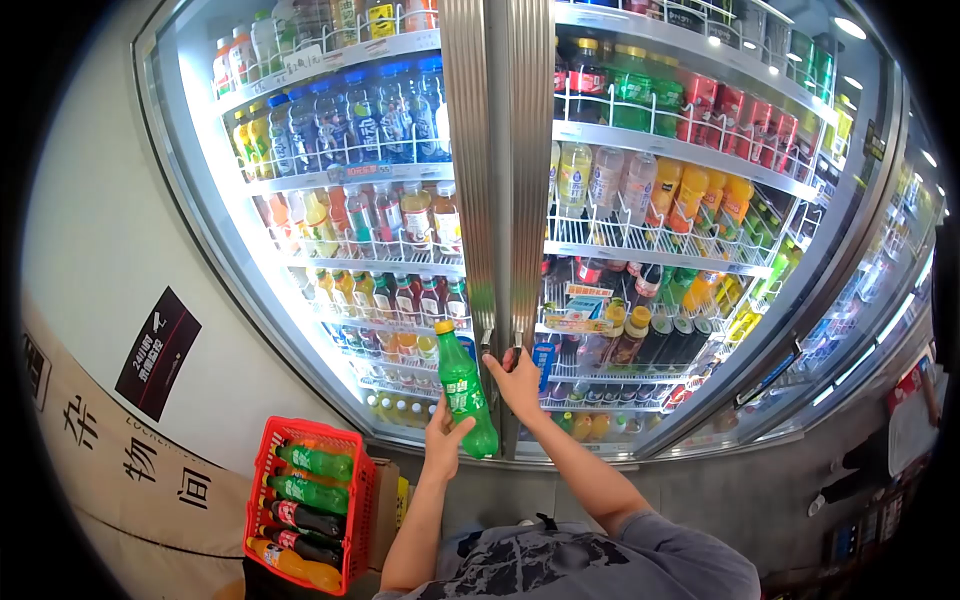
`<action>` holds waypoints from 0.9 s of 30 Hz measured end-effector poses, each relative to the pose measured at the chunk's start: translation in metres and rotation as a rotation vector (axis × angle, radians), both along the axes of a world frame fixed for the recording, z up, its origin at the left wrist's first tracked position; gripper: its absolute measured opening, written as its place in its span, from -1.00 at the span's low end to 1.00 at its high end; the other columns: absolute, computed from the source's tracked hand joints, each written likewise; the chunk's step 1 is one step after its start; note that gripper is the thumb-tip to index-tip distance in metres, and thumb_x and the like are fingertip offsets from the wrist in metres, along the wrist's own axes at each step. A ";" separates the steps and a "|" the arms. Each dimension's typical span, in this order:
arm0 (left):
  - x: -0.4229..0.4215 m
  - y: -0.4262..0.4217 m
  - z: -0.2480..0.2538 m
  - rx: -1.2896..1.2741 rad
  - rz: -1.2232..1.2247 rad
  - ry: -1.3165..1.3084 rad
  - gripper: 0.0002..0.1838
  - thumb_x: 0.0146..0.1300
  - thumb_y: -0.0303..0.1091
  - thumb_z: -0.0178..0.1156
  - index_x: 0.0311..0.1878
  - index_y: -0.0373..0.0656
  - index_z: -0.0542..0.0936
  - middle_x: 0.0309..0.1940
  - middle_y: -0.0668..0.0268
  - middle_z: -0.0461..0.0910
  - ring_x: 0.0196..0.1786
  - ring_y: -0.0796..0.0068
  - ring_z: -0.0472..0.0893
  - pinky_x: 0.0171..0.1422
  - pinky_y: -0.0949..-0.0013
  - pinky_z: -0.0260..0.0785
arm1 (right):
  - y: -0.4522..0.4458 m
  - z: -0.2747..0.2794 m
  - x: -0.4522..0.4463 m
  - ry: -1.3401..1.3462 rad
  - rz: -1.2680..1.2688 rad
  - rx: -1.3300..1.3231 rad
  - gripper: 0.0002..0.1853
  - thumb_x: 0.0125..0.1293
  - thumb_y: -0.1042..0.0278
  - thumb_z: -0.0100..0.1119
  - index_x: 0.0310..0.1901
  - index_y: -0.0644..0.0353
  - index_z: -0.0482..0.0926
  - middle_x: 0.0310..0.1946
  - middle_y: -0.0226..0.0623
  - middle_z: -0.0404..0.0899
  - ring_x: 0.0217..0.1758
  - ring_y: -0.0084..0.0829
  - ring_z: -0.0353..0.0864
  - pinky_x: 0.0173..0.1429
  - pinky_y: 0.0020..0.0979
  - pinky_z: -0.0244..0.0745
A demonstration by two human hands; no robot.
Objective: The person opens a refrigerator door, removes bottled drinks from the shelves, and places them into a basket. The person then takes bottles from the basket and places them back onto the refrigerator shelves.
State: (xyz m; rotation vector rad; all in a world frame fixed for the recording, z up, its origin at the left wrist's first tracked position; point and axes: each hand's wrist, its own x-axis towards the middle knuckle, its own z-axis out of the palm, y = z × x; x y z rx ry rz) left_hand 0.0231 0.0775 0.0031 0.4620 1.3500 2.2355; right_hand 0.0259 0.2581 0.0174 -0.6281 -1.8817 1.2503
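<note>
My left hand (443, 442) is wrapped round the lower part of a green plastic soda bottle (461, 385) with a yellow cap. The bottle leans slightly, cap up, in front of the glass-door drinks cooler. My right hand (516, 384) is closed at the handle (514, 358) of the right cooler door (529, 200), by the seam where both doors meet. The left door (470, 200) looks shut, as does the right one. My fingers partly hide the handle.
Bottles and cans fill lit cooler shelves behind the glass. A red plastic basket (359, 500) at lower left holds several soda bottles: green, dark cola and orange. Beside it stands a cardboard box (384, 510). Another person's leg (850, 478) shows at far right.
</note>
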 end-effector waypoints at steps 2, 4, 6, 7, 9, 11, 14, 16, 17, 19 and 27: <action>-0.001 -0.003 0.000 -0.010 -0.004 -0.015 -0.13 0.22 -0.61 0.29 0.56 -0.27 0.09 0.31 0.23 0.44 0.24 0.44 0.49 0.34 0.36 0.31 | -0.002 0.000 -0.002 -0.026 -0.024 0.005 -0.51 0.10 0.05 0.52 -0.41 0.22 0.40 -0.63 -0.34 0.41 -0.56 -0.43 0.40 -0.41 -0.33 0.35; -0.002 -0.004 -0.001 -0.020 -0.018 -0.026 -0.13 0.23 -0.61 0.29 0.56 -0.26 0.09 0.33 0.23 0.43 0.24 0.46 0.49 0.33 0.37 0.32 | -0.004 0.002 -0.003 -0.046 -0.070 0.004 -0.49 0.08 0.04 0.53 -0.44 0.21 0.37 -0.64 -0.29 0.39 -0.57 -0.35 0.39 -0.42 -0.29 0.33; -0.005 -0.006 -0.003 -0.032 -0.036 -0.015 -0.13 0.23 -0.60 0.30 0.56 -0.25 0.09 0.32 0.24 0.43 0.23 0.46 0.49 0.32 0.37 0.33 | -0.006 0.000 -0.006 -0.075 -0.097 0.008 -0.47 0.07 0.00 0.53 -0.42 0.24 0.39 -0.62 -0.23 0.43 -0.55 -0.24 0.45 -0.39 -0.24 0.36; -0.006 -0.007 -0.002 -0.041 -0.052 0.002 -0.13 0.23 -0.60 0.30 0.56 -0.25 0.09 0.31 0.24 0.44 0.23 0.46 0.50 0.32 0.37 0.33 | -0.007 -0.001 -0.005 -0.098 -0.123 0.014 -0.45 0.05 -0.04 0.53 -0.39 0.26 0.41 -0.60 -0.16 0.48 -0.53 -0.12 0.51 -0.37 -0.20 0.40; -0.007 -0.012 0.003 -0.057 -0.088 0.001 -0.13 0.23 -0.60 0.30 0.56 -0.25 0.09 0.30 0.24 0.45 0.23 0.45 0.50 0.31 0.37 0.34 | -0.010 -0.002 -0.007 -0.108 -0.149 0.023 -0.43 0.03 -0.08 0.54 -0.36 0.27 0.45 -0.57 -0.17 0.51 -0.49 -0.12 0.54 -0.34 -0.19 0.42; -0.008 -0.016 0.008 -0.067 -0.130 0.002 -0.13 0.23 -0.59 0.30 0.56 -0.25 0.09 0.29 0.23 0.46 0.22 0.45 0.51 0.31 0.37 0.34 | -0.011 -0.002 -0.007 -0.125 -0.165 0.000 -0.42 0.03 -0.10 0.53 -0.34 0.28 0.46 -0.56 -0.16 0.52 -0.48 -0.11 0.56 -0.33 -0.18 0.44; -0.006 -0.025 0.010 -0.056 -0.139 0.019 -0.13 0.22 -0.61 0.30 0.56 -0.25 0.09 0.27 0.21 0.47 0.22 0.44 0.52 0.31 0.37 0.35 | -0.017 0.000 -0.006 -0.132 -0.231 -0.008 -0.40 0.05 -0.15 0.51 -0.41 0.29 0.44 -0.59 -0.13 0.51 -0.51 -0.10 0.53 -0.34 -0.16 0.43; -0.006 -0.031 0.009 -0.053 -0.162 0.023 -0.13 0.22 -0.61 0.31 0.55 -0.26 0.09 0.27 0.21 0.47 0.22 0.44 0.52 0.31 0.37 0.35 | -0.024 0.002 -0.002 -0.152 -0.256 -0.035 -0.39 0.05 -0.17 0.50 -0.45 0.29 0.43 -0.62 -0.12 0.49 -0.52 -0.11 0.52 -0.35 -0.17 0.41; -0.005 -0.036 0.008 -0.052 -0.172 0.032 -0.13 0.22 -0.61 0.31 0.55 -0.27 0.09 0.27 0.21 0.47 0.22 0.43 0.52 0.31 0.36 0.36 | -0.027 0.001 0.000 -0.133 -0.280 -0.014 -0.40 0.11 -0.17 0.45 -0.48 0.28 0.42 -0.63 -0.12 0.47 -0.54 -0.12 0.49 -0.36 -0.17 0.39; -0.002 -0.044 0.003 -0.054 -0.190 0.012 -0.13 0.22 -0.61 0.30 0.55 -0.28 0.09 0.28 0.21 0.47 0.22 0.43 0.51 0.31 0.36 0.36 | -0.039 -0.005 0.009 -0.121 -0.319 -0.005 -0.40 0.17 -0.17 0.41 -0.50 0.28 0.41 -0.65 -0.11 0.45 -0.56 -0.12 0.47 -0.38 -0.18 0.37; 0.015 -0.079 -0.008 -0.040 -0.285 -0.021 -0.13 0.21 -0.64 0.26 0.55 -0.28 0.07 0.32 0.21 0.43 0.25 0.42 0.50 0.33 0.33 0.35 | -0.073 0.000 0.046 0.036 -0.335 -0.047 -0.43 0.48 -0.07 0.07 -0.46 0.37 0.43 -0.66 -0.09 0.40 -0.59 -0.28 0.39 -0.40 -0.20 0.31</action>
